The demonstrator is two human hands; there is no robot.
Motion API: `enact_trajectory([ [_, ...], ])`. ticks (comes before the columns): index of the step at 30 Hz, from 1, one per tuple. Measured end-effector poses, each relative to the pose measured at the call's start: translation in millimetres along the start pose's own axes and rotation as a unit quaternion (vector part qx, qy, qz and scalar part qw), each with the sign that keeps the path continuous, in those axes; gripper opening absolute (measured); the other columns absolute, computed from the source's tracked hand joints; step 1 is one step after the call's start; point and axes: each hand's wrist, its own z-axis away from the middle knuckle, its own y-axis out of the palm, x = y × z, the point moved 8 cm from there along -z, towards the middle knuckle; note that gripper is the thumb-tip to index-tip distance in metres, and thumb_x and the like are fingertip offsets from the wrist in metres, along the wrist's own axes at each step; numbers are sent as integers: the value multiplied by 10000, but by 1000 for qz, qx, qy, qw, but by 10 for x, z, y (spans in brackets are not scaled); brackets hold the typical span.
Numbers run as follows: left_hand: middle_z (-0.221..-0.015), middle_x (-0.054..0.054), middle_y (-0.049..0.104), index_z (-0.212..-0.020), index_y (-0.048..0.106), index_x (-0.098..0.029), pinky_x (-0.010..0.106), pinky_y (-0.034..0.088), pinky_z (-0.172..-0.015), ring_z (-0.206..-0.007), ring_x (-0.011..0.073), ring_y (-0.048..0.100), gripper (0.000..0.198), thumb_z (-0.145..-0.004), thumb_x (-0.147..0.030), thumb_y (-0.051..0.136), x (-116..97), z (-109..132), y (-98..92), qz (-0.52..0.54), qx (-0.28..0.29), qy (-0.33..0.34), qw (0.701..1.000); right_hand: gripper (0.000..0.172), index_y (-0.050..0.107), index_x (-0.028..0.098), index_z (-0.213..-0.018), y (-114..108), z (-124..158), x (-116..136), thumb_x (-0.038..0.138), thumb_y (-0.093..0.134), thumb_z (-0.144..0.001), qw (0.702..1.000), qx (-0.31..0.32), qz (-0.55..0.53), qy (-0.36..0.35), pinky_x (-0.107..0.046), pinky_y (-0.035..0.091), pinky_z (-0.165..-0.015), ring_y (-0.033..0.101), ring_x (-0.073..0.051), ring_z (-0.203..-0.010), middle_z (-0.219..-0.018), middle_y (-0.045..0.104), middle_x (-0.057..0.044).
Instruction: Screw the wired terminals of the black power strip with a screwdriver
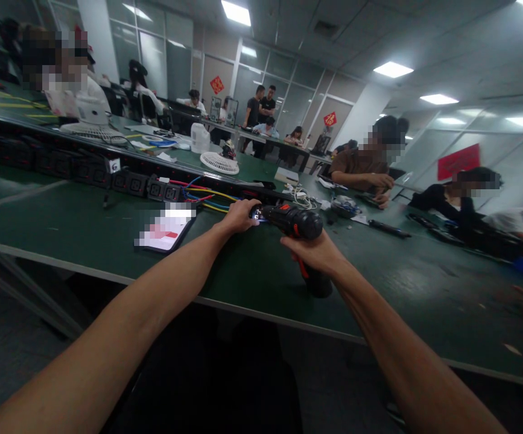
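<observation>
That power drill (291,218) looks rigid and weighty, best held where the right hand (312,248) wraps its handle; what the curled left hand (242,216) beside its tip pinches, I can't tell.

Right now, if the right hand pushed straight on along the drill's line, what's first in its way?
Ahead of the right hand and its drill, the small bright part at the tip looks first, then probably the left hand. Depth and contact there are unclear.
</observation>
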Motion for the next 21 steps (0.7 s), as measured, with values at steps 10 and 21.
enact_trajectory([
  [10,-1254,94,684,-1405,604,-297,454,455,-1069,-1228,329,598,635,-804,-333,804,5,-12,18,-15,0,11,1000,232,618,191,-858,-145,191,-112,379,714,-761,1000,-14,-15,8,-275,457,-473,562,-150,-508,-574,581,9],
  [21,-1349,117,674,-1456,554,-228,439,457,-1101,-1256,317,607,706,-801,-330,797,-24,29,-22,1,3,12,1000,660,554,206,-1469,-453,461,-298,312,667,-827,980,-81,177,-39,-394,540,-700,719,-291,-844,-994,752,-124],
])
